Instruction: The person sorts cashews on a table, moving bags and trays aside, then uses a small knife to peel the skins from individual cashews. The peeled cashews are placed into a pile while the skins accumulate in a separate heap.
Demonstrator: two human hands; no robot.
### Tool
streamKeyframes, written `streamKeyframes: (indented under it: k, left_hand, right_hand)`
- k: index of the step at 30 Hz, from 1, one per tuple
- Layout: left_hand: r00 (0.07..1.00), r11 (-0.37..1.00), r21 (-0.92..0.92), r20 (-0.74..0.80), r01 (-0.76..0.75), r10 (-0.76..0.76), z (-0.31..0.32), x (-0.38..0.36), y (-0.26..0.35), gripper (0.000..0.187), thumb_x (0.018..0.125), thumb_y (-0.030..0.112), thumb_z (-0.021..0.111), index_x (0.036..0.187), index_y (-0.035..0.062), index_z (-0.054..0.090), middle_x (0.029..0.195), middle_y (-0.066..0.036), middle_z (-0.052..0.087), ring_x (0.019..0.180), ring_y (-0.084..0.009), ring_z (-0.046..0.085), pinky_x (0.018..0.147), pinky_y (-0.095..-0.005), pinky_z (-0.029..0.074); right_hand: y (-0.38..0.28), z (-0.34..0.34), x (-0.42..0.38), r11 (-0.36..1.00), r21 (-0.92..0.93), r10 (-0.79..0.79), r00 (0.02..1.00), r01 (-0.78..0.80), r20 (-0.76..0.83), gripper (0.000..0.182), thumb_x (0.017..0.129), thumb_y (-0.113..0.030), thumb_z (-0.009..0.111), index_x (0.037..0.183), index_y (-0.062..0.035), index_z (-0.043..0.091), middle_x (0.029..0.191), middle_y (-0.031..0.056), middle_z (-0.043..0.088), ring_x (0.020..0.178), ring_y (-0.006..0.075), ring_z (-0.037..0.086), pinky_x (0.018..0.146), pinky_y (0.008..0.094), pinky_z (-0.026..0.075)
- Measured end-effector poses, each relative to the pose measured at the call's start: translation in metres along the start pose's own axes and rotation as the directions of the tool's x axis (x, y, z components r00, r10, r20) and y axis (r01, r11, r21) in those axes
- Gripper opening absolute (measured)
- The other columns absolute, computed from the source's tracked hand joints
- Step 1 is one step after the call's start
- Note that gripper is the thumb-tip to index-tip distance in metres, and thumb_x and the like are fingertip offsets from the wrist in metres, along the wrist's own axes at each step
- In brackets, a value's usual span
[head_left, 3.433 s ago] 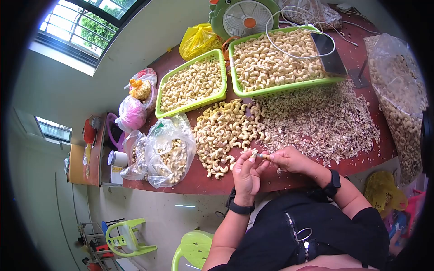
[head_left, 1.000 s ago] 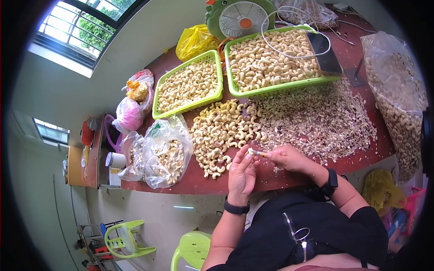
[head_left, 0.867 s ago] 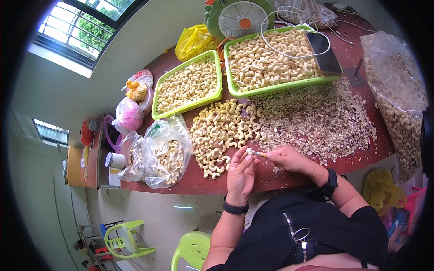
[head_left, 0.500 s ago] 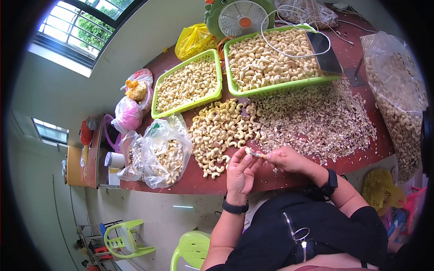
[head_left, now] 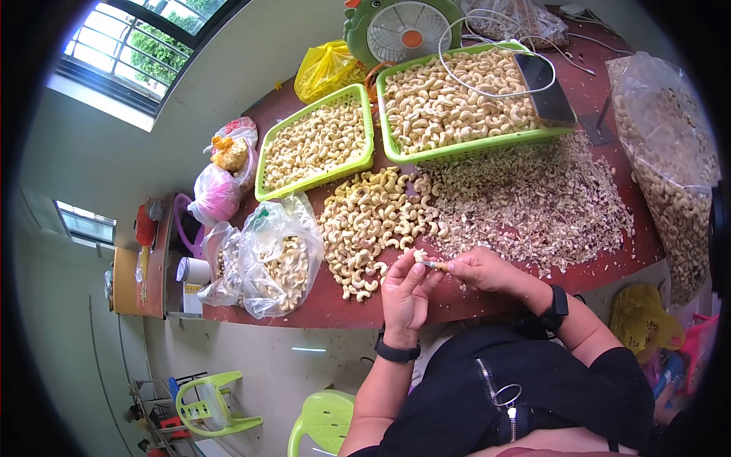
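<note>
My left hand [head_left: 409,293] pinches a cashew nut [head_left: 419,256] between thumb and fingertips, above the table's front edge. A small knife [head_left: 435,265] with a wooden handle is gripped in my right hand [head_left: 481,269]; its short metal blade points left and meets the cashew. Just beyond my left hand spreads a pile of loose cashews [head_left: 373,213]. Past my right hand lies a wide heap of skin flakes and crumbs [head_left: 541,206].
Two green baskets of cashews, a smaller one [head_left: 312,181] and a larger one [head_left: 487,139], stand behind the piles. A phone [head_left: 550,87] rests on the larger. Plastic bags [head_left: 280,263] sit left; a big sack [head_left: 666,152] stands right. A fan [head_left: 411,34] is at the back.
The knife blade and the cashew have shifted slightly against each other, and my left fingers have tilted a little. The piles and baskets stay as they were.
</note>
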State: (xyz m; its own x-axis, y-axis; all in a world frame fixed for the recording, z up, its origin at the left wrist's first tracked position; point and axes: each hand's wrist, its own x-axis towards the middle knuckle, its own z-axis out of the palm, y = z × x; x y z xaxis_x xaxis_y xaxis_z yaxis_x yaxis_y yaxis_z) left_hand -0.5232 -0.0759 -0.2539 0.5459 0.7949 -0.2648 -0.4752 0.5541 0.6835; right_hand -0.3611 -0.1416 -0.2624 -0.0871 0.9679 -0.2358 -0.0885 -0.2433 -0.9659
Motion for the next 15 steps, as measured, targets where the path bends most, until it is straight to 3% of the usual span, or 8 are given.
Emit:
streamKeyframes:
  k: [10,15]
  left_hand:
    - [0.999,0.999,-0.050,-0.049,-0.008,0.006,0.0000,0.0012,-0.0045,0.022,0.081,-0.003,0.050,0.103,0.0013,0.051,0.095,-0.009,0.057,0.089,-0.0203,0.058,0.075,-0.0355,0.053]
    - [1.000,1.000,0.018,-0.018,-0.009,0.010,-0.0030,0.0010,-0.0038,0.023,0.081,-0.002,0.050,0.105,0.0014,0.051,0.096,-0.009,0.057,0.089,-0.0200,0.057,0.075,-0.0361,0.053]
  right_hand:
    - [0.0061,0.0000,0.0037,1.000,0.006,-0.025,0.999,0.025,-0.020,0.041,0.088,-0.031,0.047,0.059,-0.0025,0.054,0.047,-0.0014,0.045,0.043,0.0052,0.040,0.040,0.0222,0.032]
    - [0.0038,0.0006,0.0030,1.000,0.006,-0.020,1.000,0.020,-0.014,0.038,0.088,-0.029,0.046,0.064,-0.0020,0.057,0.047,-0.0015,0.045,0.043,0.0048,0.040,0.040,0.0218,0.032]
